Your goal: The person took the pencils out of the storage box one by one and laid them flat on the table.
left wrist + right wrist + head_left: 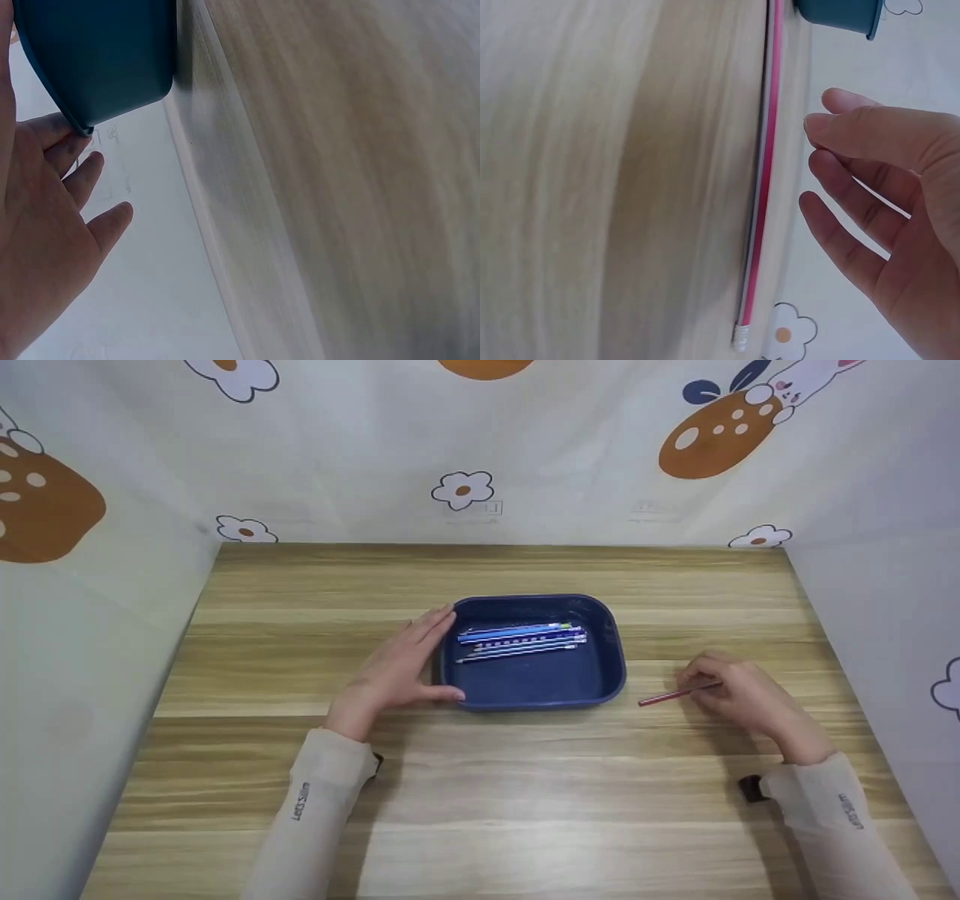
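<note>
A dark blue tray (536, 681) stands mid-table with several blue and patterned pencils (521, 643) lying in its rear half. My left hand (401, 664) spreads along its left side, fingertips at the rear left corner and thumb at the front left corner. Fingers touch the tray's rim (79, 124) in the left wrist view. Right of the tray is a red pencil (664, 697), under my right hand (739, 690). In the right wrist view this pencil (763, 180) lies along the table with its white eraser end low; the loosely bent fingers (840, 184) are apart from it.
The wood-grain table (480, 795) is bounded by a pale patterned cloth (360, 457) at the back and sides. Dark wrist cameras (752, 789) sit at both cuffs.
</note>
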`<state>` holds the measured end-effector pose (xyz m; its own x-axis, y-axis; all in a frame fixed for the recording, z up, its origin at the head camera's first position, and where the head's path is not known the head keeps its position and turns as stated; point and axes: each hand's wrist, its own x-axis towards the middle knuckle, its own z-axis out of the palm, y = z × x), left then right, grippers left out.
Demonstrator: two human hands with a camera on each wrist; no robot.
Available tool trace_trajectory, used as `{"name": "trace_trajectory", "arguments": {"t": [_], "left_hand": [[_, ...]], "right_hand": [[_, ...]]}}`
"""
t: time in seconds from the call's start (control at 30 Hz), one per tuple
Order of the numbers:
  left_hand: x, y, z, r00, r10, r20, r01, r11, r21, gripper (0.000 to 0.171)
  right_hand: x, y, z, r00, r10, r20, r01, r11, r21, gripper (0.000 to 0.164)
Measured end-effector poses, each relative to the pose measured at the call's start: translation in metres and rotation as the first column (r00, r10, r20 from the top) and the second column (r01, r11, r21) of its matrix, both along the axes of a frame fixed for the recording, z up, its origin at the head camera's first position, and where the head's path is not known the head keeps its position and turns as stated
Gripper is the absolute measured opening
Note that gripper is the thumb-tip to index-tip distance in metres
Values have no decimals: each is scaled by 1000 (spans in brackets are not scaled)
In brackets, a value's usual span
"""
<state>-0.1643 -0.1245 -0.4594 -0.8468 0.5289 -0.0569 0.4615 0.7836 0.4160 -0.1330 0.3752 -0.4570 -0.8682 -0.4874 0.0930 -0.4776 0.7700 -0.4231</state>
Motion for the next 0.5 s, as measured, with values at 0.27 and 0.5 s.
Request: {"name": "trace_trajectory", "arguments": {"t": [0.27,0.5], "left_hand": [[1,0,0,1000,7,7,-7,1000,6,118],[0,1,1,1000,3,-1,-3,1000,-8,120]], "right_hand": [[3,-10,12,1000,-4,-26,5,1000,20,37],[5,-22,22,996,40,-75,-39,999,11,42]]}}
